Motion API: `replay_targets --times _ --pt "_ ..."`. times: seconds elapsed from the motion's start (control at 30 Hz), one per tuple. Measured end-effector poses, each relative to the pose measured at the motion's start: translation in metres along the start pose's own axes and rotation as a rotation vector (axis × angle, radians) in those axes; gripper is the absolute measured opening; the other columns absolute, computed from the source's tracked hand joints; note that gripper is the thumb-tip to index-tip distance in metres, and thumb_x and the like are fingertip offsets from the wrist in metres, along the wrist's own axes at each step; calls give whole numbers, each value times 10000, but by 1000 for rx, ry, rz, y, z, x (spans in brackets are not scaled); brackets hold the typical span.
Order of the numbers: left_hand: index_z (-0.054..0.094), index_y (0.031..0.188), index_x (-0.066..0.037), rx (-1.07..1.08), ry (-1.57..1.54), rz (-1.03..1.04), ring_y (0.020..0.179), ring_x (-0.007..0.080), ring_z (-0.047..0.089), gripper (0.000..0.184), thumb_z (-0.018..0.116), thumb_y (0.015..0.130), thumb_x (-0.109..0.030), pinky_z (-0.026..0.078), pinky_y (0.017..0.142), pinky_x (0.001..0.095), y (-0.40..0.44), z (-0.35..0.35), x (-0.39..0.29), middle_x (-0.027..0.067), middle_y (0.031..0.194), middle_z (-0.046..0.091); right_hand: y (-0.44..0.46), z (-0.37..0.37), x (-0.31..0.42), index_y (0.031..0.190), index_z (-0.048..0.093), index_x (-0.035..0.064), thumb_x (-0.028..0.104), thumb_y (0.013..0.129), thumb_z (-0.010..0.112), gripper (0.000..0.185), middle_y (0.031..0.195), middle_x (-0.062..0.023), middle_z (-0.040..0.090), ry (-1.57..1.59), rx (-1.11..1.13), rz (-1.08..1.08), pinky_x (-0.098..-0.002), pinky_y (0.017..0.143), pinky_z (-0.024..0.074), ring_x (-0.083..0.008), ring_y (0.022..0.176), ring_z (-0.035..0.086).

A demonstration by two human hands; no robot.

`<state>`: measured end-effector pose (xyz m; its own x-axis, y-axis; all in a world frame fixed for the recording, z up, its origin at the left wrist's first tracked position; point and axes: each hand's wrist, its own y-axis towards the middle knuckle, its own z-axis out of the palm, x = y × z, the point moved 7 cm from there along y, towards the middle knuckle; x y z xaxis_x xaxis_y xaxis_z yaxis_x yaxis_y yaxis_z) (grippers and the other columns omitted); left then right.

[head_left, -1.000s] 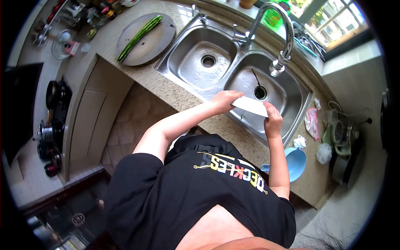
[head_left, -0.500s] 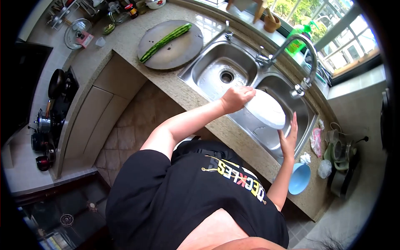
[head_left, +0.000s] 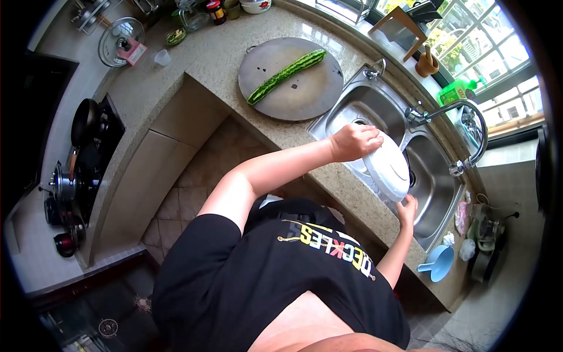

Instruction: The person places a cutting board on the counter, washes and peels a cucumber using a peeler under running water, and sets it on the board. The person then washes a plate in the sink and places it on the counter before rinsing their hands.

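Observation:
A white dish (head_left: 387, 167), tilted with its underside showing, is held over the front edge of the double sink (head_left: 437, 182). My left hand (head_left: 355, 142) grips its upper left rim with bent fingers. At the lower right end of the dish, my right hand (head_left: 407, 210) holds the rim between thumb and fingers. A long green bumpy gourd (head_left: 286, 76) lies across a round grey board (head_left: 311, 102) on the counter, left of the sink. The curved faucet (head_left: 484, 132) reaches over the right basin.
A light blue ladle (head_left: 440, 263) rests on the counter right of the sink, near a crumpled clear bag (head_left: 467, 249). A green soap bottle (head_left: 457, 91) stands by the window. Pans (head_left: 85, 122) sit on the stove at the left.
The view has swung rightward. The dish, earlier seen nearly edge-on, has turned to show its underside and come nearer the sink's front edge. My right hand's fingers have closed on the rim.

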<state>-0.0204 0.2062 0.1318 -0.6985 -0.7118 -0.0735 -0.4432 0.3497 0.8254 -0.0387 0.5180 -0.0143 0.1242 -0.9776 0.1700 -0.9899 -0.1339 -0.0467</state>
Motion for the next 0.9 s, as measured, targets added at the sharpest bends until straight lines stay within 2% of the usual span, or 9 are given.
replay_targets --times 0.03,0.1,0.17,0.27,0.43,0.5,0.7,0.83,0.9 --pt "552 896 -27 -10 -5 -1 795 226 641 207 594 710 -107 538 663 287 -2 -5 9 100 865 629 7 -2 8 1116 563 58 213 847 559 310 1124 -111 552 -4 -7 4 -314 897 402 -239 1069 520" --pt "550 888 -25 -22 -7 -18 796 231 640 205 604 706 -103 536 674 294 -7 -10 24 103 865 627 11 28 8 1090 575 24 184 790 589 340 1085 -118 581 1404 263 584 -336 871 424 -240 1011 547" --pt "552 893 -27 -24 9 -55 800 235 640 199 599 712 -96 534 680 301 -9 -13 42 109 872 628 35 11 22 1070 583 -11 130 823 560 286 997 -67 602 486 140 43 -277 828 424 -151 911 549" --pt "560 890 -29 -33 23 -86 805 241 640 187 593 716 -89 533 675 299 -14 -17 64 116 887 632 56 -3 48 1066 588 -10 148 775 609 332 987 -121 628 1100 173 310 -306 855 422 -214 947 581" --pt "567 889 -26 -8 13 -179 765 240 644 172 571 725 -77 532 652 303 -26 -20 111 122 850 635 121 20 58 1072 585 -6 139 814 587 296 926 -86 635 619 27 -23 -279 816 443 -153 897 590" --pt "588 900 -16 1 -87 -355 707 257 647 171 581 747 -91 530 647 322 -36 -23 138 136 801 641 135 31 75 1087 578 3 119 828 573 284 921 -80 627 1144 163 72 -265 801 444 -144 881 587" --pt "605 944 -17 -199 -203 -1079 703 233 628 181 619 788 -107 483 652 320 -115 -55 231 157 800 643 127 36 85 1067 590 12 127 823 577 270 975 -89 631 761 180 -22 -280 807 444 -157 906 585" --pt "470 1159 12 -664 -811 -1787 953 274 577 367 586 821 -71 506 796 421 -171 -72 285 143 1095 553 103 48 71 1083 584 10 115 827 566 278 1004 -100 627 769 181 98 -290 827 440 -170 932 585" --pt "434 1197 4 -763 -891 -1793 979 292 562 374 521 838 -53 500 791 455 -194 -90 321 160 1125 530 92 60 62 1084 581 2 112 827 564 281 1010 -101 625 843 164 178 -289 839 435 -169 944 582"
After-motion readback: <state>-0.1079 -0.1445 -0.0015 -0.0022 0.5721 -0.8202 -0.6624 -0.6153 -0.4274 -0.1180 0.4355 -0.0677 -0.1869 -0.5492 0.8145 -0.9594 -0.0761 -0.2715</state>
